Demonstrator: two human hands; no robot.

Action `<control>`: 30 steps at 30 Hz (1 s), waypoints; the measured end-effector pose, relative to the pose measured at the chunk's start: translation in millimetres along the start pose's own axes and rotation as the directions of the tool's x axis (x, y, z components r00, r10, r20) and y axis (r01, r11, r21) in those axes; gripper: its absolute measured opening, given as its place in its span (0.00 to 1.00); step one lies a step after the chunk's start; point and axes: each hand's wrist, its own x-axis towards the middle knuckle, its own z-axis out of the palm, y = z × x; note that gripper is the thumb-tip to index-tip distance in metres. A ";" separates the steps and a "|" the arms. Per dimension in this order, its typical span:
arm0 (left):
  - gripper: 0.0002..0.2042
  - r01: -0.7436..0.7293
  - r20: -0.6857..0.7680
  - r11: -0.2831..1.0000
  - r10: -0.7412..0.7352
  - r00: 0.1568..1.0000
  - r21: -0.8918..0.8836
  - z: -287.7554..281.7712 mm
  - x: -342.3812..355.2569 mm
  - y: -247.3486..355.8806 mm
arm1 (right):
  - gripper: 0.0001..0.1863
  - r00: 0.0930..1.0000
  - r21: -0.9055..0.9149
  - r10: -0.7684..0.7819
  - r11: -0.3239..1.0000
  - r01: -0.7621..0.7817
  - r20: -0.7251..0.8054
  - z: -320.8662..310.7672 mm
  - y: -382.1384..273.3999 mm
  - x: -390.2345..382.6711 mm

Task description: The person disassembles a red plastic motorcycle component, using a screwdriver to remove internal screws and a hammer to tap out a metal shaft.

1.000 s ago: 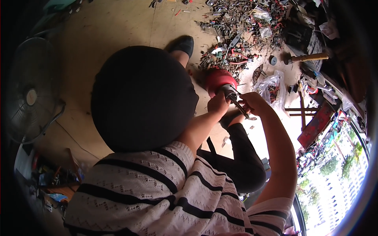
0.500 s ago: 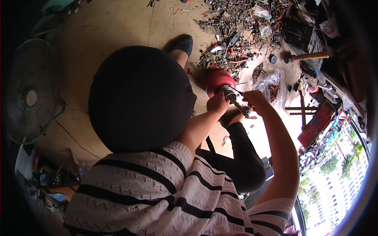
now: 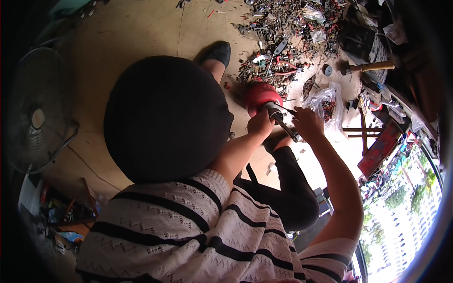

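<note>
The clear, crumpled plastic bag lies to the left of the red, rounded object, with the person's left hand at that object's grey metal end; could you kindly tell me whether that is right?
Not quite: the head view shows the clear plastic bag to the right of the red, rounded object. The left hand is indeed at its grey metal end.

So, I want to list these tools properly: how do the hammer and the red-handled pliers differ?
The hammer has one tan handle, while the pliers have two red ones. The hammer's handle is thick and straight; the pliers' handles are slimmer and spread apart. The pliers lie among scattered small parts, the hammer farther right, away from them. Both lie unheld.
</note>
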 end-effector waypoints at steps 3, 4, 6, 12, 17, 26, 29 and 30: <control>0.21 0.011 0.020 1.000 -0.011 1.000 0.005 -0.2 -0.5 1.8 | 0.21 0.832 0.794 0.243 0.257 -0.550 0.498 7.6 9.2 0.2; 0.21 0.021 0.032 1.000 -0.021 0.999 0.004 -0.3 -0.7 2.2 | 0.21 0.831 0.794 0.247 0.253 -0.552 0.499 10.3 8.4 0.1; 0.21 0.002 0.015 1.000 -0.002 1.000 0.021 -0.3 -1.2 2.8 | 0.24 0.730 0.742 0.147 -0.062 -0.667 0.668 11.5 6.4 -1.9; 0.21 0.014 0.036 0.999 -0.015 0.999 0.032 -2.1 -1.2 1.9 | 0.11 0.981 0.148 0.185 0.973 -0.175 -0.057 0.9 -17.3 -15.3; 0.21 0.010 0.040 1.000 -0.011 0.999 0.012 -4.9 -1.2 1.7 | 0.11 0.979 0.509 0.176 0.855 -0.102 -0.100 -5.4 -9.4 -9.2; 0.21 0.001 0.026 1.000 -0.002 1.000 0.023 -2.6 -2.1 0.8 | 0.12 0.944 0.316 0.197 0.943 -0.108 -0.264 -2.0 -15.7 -11.6; 0.21 0.026 0.061 1.000 -0.027 0.998 0.005 -3.1 -1.3 0.8 | 0.12 0.961 0.527 0.204 0.847 -0.076 -0.188 -6.7 -14.2 -13.7; 0.21 0.018 0.047 1.000 -0.018 0.999 0.014 -3.3 -1.4 1.0 | 0.12 0.966 0.760 0.257 0.635 -0.141 -0.036 -8.4 -12.6 -13.7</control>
